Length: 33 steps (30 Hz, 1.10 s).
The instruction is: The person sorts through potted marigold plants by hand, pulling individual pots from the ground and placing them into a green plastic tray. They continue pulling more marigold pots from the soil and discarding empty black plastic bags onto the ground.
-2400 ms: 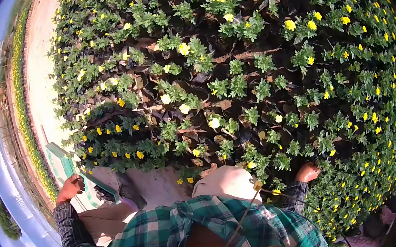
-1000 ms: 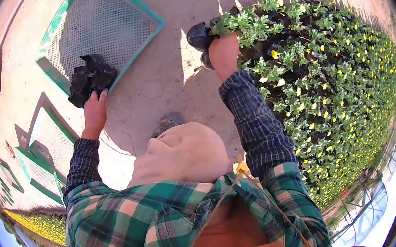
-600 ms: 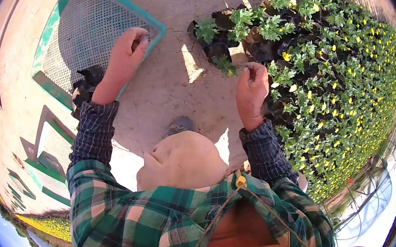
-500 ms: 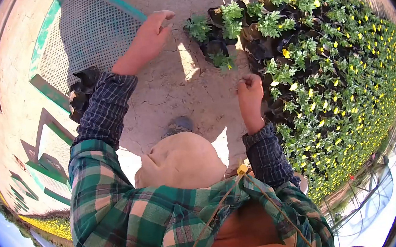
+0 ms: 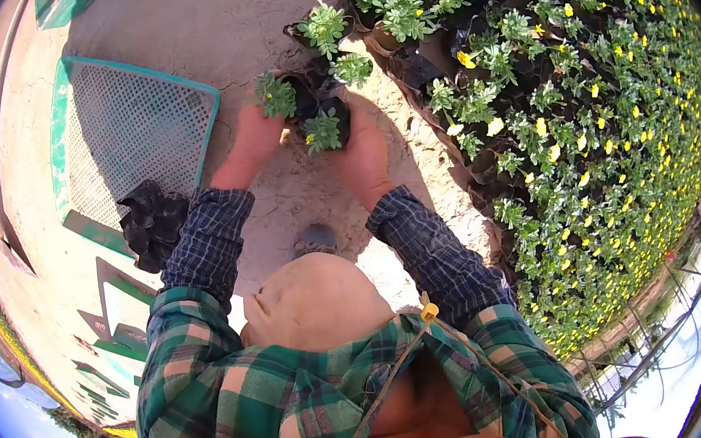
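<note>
Now, above the pale ground [image 5: 280, 205], the near seedling [image 5: 323, 133] in its black bag [image 5: 341, 113] is touched along its right side by the right hand [image 5: 361, 155]. The left seedling [image 5: 276, 96] is met by the left hand [image 5: 256, 141], just beside (the fingertips are hidden, so whether either grip is closed cannot be told). Black bags [image 5: 152, 222] are heaped at the green crate's [image 5: 212, 118] near corner.

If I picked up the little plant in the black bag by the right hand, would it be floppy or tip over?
The black bag would probably squish, because it looks like thin, shiny plastic. The leaves might tear easily, since they look small and frilly. The bag could tip too, as the leaves spread past its edge.
</note>
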Tool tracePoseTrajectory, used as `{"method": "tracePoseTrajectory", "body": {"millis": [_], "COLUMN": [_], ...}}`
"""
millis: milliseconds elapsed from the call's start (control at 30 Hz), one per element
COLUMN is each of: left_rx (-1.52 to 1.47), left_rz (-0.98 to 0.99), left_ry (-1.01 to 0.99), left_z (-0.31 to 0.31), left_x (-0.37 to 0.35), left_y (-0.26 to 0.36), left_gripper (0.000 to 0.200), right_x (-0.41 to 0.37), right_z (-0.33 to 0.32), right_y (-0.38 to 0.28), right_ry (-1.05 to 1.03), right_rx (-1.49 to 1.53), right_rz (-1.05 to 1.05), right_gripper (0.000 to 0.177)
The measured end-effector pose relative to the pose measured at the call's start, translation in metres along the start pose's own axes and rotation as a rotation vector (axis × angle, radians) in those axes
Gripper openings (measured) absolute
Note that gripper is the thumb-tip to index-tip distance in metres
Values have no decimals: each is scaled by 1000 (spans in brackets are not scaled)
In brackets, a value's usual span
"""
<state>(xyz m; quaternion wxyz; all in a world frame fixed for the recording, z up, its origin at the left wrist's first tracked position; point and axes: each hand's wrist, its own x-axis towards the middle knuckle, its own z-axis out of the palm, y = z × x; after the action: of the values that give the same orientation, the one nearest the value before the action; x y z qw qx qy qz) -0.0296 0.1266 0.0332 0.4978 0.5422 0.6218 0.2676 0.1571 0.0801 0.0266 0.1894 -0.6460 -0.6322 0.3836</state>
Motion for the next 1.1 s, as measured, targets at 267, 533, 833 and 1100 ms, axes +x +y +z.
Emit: {"method": "tracePoseTrajectory", "body": {"millis": [267,533,833,1100], "left_rx": [151,225,792,763], "left_rz": [207,218,406,555], "left_ry": [-49,38,-577,-360], "left_z": [56,30,97,111], "left_x": [-23,-8,80,91], "left_y": [37,113,137,100], "left_gripper": [36,22,28,23], "right_x": [-38,-90,-90,-78], "right_z": [-45,-57,-41,-52], "right_y": [35,102,109,95], "right_ry": [45,-33,-119,-198], "right_rx": [1510,23,-307,-258], "right_rz": [736,451,442,514], "right_gripper": [31,41,62,64]}}
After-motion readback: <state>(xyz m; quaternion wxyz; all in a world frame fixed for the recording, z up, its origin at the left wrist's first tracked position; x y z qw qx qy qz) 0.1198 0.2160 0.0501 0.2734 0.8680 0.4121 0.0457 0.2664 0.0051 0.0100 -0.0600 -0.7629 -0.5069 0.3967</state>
